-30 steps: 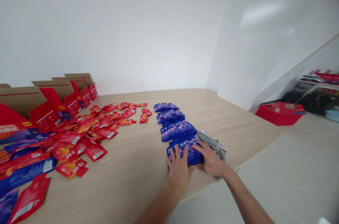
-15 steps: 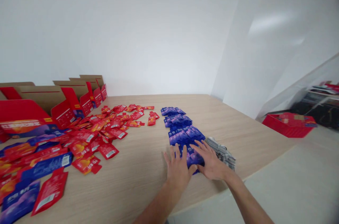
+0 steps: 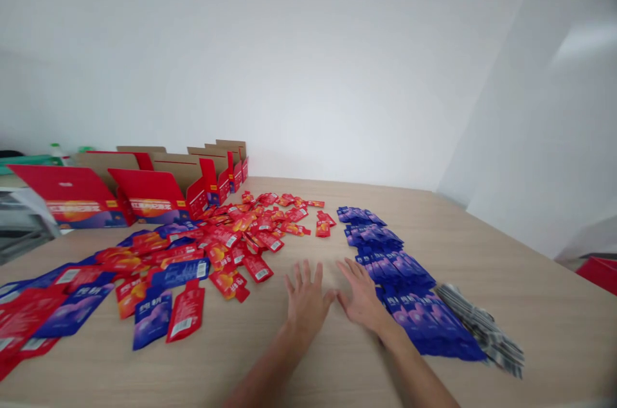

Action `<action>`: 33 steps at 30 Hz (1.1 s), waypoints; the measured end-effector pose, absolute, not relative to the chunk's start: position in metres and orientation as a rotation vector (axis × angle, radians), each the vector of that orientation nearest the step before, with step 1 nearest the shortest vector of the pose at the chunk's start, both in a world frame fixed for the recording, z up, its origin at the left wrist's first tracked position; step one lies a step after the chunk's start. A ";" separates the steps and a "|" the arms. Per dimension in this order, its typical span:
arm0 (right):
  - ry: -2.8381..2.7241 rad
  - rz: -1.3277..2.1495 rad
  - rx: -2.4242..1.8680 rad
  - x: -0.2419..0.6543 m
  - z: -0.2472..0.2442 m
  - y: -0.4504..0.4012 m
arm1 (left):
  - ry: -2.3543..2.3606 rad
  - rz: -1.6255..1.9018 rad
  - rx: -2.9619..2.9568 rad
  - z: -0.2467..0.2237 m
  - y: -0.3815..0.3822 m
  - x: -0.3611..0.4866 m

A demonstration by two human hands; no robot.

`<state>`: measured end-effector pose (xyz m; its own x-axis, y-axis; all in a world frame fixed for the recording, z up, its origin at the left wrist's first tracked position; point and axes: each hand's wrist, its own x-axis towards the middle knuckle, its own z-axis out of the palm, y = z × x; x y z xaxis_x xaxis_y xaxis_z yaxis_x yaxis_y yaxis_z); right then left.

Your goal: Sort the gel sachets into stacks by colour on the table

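Note:
My left hand (image 3: 306,301) is spread with nothing in it, above the wooden tabletop between the red and blue pouches. Just right of it, my right hand (image 3: 360,295) is likewise empty, fingers apart, beside the rows of blue-purple pouches (image 3: 424,318). Those pouches lie overlapped in several rows running away from me, and my right forearm covers part of the nearest row. To the left spreads a loose heap of red pouches (image 3: 258,266) with orange print. Some blue pouches (image 3: 180,272) are mixed into its near part.
Open red cartons (image 3: 154,209) with brown cardboard insides stand along the back left of the table (image 3: 299,363). A grey striped bundle (image 3: 482,324) lies right of the blue rows. A red box (image 3: 600,272) shows at the right edge, and a white wall rises behind.
Both hands have left the nearest blue row and moved left, off the pouches. The view has turned left, bringing more cartons and red pouches into sight.

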<state>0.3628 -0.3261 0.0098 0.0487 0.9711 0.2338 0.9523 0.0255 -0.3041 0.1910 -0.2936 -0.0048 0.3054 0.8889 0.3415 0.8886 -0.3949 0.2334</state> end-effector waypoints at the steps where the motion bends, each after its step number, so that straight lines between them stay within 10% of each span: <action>1: -1.936 0.071 -1.952 0.352 0.007 -0.319 | 1.742 0.658 2.526 -0.005 -0.289 0.181; 33: -2.070 0.318 -1.475 0.122 -0.005 -0.238 | 2.566 0.329 1.935 0.016 -0.204 -0.031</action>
